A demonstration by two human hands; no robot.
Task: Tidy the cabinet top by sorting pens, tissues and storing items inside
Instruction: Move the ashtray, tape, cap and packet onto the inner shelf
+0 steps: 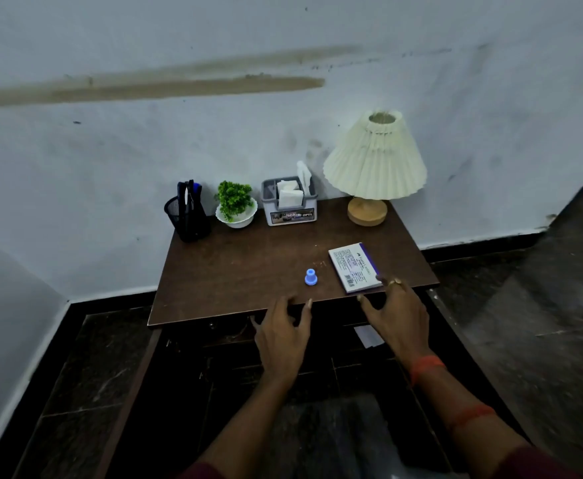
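Item: white box point(354, 266), near the cabinet top's point(248, 257) front edge. My right hand point(395, 314) spread, fingertip touching it; left hand point(283, 335) spread, empty. Risk: a nudge tips it off.

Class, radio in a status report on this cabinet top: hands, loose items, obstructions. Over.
Left hand and right hand open, empty, at front edge. Right fingertips at flat white-and-purple box. Small blue plastic cap loose. Nothing blocking.

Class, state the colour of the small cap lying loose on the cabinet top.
Blue; the small cap shows best in the head view.
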